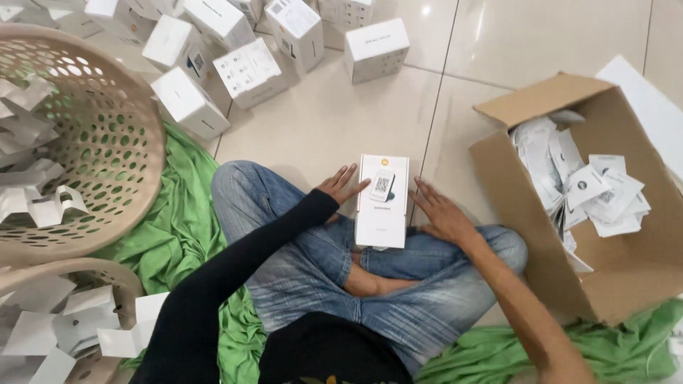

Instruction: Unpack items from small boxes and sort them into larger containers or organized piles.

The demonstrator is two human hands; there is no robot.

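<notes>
White box (pixel 382 203): rests on the crossed, jean-clad legs (pixel 306 270), above the floor.
Left hand (pixel 341 185): fingers spread, flat against the box's left edge.
Right hand (pixel 441 213): open, fingertips at the box's right edge.
Cardboard carton (pixel 626 284): right of the box, holding paper leaflets.
Basket (pixel 107 142): left of the box.

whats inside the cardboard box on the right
The cardboard box holds a loose pile of white paper leaflets with dark round marks. Anything beneath the pile is covered.
</notes>
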